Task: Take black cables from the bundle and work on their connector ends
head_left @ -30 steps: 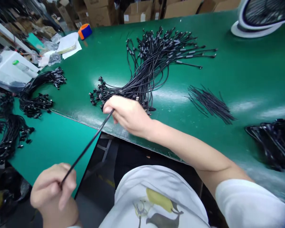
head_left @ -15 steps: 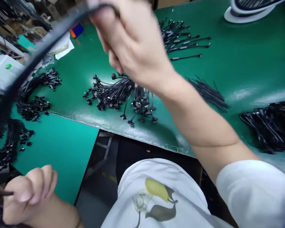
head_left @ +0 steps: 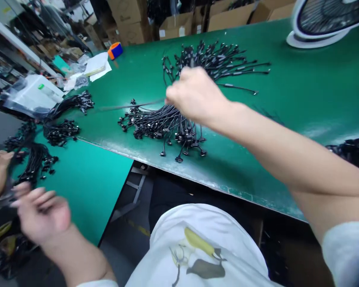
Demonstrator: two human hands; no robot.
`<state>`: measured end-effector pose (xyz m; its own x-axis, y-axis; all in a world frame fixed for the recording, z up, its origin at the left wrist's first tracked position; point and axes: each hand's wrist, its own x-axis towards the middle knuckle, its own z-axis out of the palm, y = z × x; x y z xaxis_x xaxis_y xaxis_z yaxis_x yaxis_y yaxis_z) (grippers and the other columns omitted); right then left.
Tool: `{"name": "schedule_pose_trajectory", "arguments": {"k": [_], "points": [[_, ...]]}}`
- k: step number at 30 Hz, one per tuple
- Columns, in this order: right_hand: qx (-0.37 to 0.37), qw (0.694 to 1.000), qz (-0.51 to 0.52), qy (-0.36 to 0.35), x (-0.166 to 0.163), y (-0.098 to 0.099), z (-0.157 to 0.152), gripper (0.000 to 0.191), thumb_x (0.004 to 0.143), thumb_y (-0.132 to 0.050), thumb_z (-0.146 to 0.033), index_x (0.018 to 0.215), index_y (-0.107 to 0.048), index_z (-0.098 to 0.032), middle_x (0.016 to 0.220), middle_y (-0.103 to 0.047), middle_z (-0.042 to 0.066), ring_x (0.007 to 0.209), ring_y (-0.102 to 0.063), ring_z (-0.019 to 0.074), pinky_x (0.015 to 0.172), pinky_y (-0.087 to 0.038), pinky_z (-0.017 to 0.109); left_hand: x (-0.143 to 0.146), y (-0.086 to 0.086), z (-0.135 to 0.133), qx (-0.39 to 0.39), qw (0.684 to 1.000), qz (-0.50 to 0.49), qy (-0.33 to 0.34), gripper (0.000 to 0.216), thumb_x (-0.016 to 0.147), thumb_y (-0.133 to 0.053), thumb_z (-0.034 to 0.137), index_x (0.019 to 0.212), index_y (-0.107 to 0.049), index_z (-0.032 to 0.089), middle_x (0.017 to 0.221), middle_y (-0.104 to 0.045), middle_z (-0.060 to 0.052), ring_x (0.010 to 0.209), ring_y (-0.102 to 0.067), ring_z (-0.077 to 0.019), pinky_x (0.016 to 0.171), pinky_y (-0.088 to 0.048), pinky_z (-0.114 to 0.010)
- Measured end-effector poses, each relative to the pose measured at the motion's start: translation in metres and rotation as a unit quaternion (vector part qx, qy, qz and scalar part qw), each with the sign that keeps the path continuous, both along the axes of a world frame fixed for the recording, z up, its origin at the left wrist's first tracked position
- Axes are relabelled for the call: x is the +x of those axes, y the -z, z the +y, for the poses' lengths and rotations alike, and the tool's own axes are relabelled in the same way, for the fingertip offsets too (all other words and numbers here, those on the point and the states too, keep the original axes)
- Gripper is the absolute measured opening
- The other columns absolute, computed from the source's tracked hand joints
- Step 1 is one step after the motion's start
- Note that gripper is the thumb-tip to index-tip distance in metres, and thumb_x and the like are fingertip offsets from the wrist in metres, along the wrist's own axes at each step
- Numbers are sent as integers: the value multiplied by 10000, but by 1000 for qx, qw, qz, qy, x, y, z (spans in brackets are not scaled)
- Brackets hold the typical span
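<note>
My right hand (head_left: 196,93) is closed above the middle of a big bundle of short black cables (head_left: 155,121) on the green table. From its fingers a thin black cable (head_left: 131,105) runs left, smeared by motion. My left hand (head_left: 43,213) is raised at the lower left, thumb and forefinger pinched, the other fingers loosely curled. A blurred dark strand by its fingertips looks like the other end of that cable. The bundle's small connectors fan out left and toward me; its far ends (head_left: 227,59) spread out behind my right hand, which hides the bundle's middle.
More cable bundles (head_left: 61,131) lie at the left, by a co-worker's hands (head_left: 1,157). A dark cable pile (head_left: 354,153) sits at the right edge. A white fan (head_left: 320,40) stands back right; an orange-and-blue tape roll (head_left: 115,51) and papers (head_left: 97,65) lie back left.
My right hand has come down from close to the camera onto the bundle. The cable has swung away from the camera. My left hand has risen slightly and its fingers have loosened. The view has tilted up.
</note>
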<state>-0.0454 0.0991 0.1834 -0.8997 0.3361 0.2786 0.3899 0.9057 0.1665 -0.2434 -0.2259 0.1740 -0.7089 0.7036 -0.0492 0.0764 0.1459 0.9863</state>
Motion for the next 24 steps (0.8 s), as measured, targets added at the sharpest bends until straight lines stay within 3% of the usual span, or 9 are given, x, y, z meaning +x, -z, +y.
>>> {"name": "schedule_pose_trajectory", "arguments": {"k": [2,5,7,9,13,16,18,20,24], "points": [[-67,990,-72,-101,7,19,-33,339,994,-428,-313,832,-661,-128,664,-626,78,769,-589,201,697,-434,339,22,24,28,-5,990,141,0,404,1002,-290,279,931,-675,183,543,-609,41,595,-637,-123,520,-540,-218],[-145,978,-50,-141,24,29,-65,356,996,-397,-383,878,-650,-163,683,-603,53,644,-555,158,559,-330,273,56,59,68,-29,965,208,159,283,951,-491,316,1139,-644,170,776,-706,-46,904,-668,-184,866,-529,-305],[-140,987,3,-74,39,29,-65,343,995,-378,-375,902,-642,-177,713,-606,47,648,-556,153,542,-286,259,73,74,84,-52,940,197,273,335,957,-475,350,1216,-610,187,742,-667,-22,781,-648,-167,849,-506,-285],[-136,990,5,-32,55,32,-56,311,988,-386,-355,900,-636,-192,695,-612,27,626,-555,144,541,-269,253,83,80,94,-69,934,186,297,356,982,-403,376,1211,-604,192,686,-603,6,623,-580,-136,723,-488,-249],[-230,964,-84,-106,82,41,-56,249,969,-423,-309,883,-641,-226,681,-651,-1,569,-557,130,531,-286,254,93,76,106,-71,937,240,245,387,958,-461,397,1286,-556,215,789,-600,-10,669,-572,-142,685,-441,-229],[-283,948,-43,-136,91,44,-62,286,981,-396,-329,914,-655,-230,756,-686,8,638,-602,139,568,-341,252,101,72,117,-78,913,265,300,330,902,-565,401,1173,-660,239,891,-610,-46,811,-595,-180,761,-448,-241],[-276,956,14,-95,96,46,-55,321,989,-376,-355,918,-660,-222,806,-697,16,696,-619,148,596,-361,256,106,73,122,-65,898,221,374,265,902,-564,407,993,-730,221,900,-605,-64,870,-595,-196,824,-458,-264],[-242,968,45,-38,105,51,-42,348,993,-368,-373,897,-662,-211,831,-697,23,733,-621,158,603,-358,262,109,77,124,-31,899,94,428,316,916,-537,437,897,-739,194,956,-624,-88,948,-609,-211,904,-465,-304],[-168,983,62,46,129,68,-20,414,1000,-338,-410,856,-665,-202,821,-683,35,748,-610,163,553,-290,264,113,89,129,-15,893,-241,381,365,923,-525,463,968,-710,152,1032,-696,-122,989,-669,-240,954,-492,-392]]}}
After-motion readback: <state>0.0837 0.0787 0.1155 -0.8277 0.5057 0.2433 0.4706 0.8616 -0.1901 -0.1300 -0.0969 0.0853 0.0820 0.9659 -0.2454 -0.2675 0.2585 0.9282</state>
